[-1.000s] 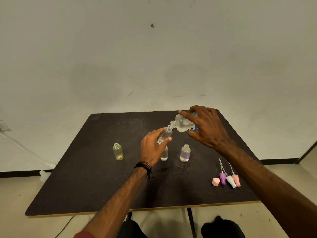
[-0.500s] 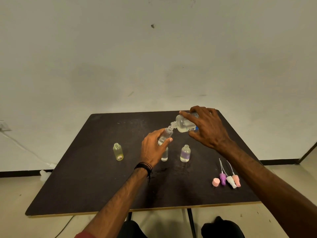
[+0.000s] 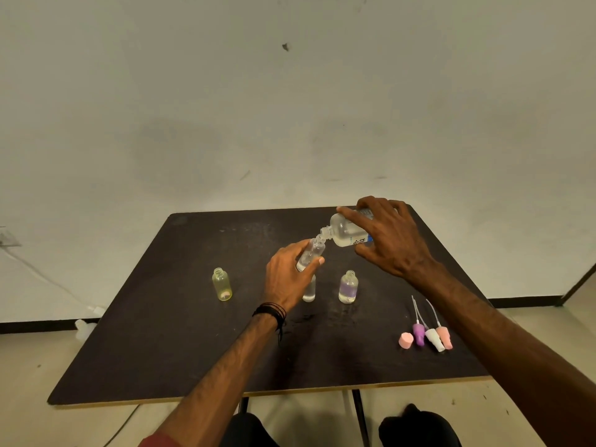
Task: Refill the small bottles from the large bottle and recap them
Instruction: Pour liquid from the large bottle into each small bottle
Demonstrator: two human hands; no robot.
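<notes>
My left hand grips a small clear bottle, tilted, raised above the dark table. My right hand holds the large clear bottle tipped on its side, its neck touching the small bottle's mouth. Three uncapped small bottles stand on the table: a yellowish one at the left, a clear one partly hidden behind my left hand, and a purplish one. Spray caps lie at the right: a pink cap, a purple one, a white one and a salmon one.
The table stands against a plain wall. A cable and a small white object lie on the floor at the left. The table's near edge runs just above my knees.
Both hands and the two bottles have stayed almost still, mouth to mouth. The large bottle is tipped very slightly further.
</notes>
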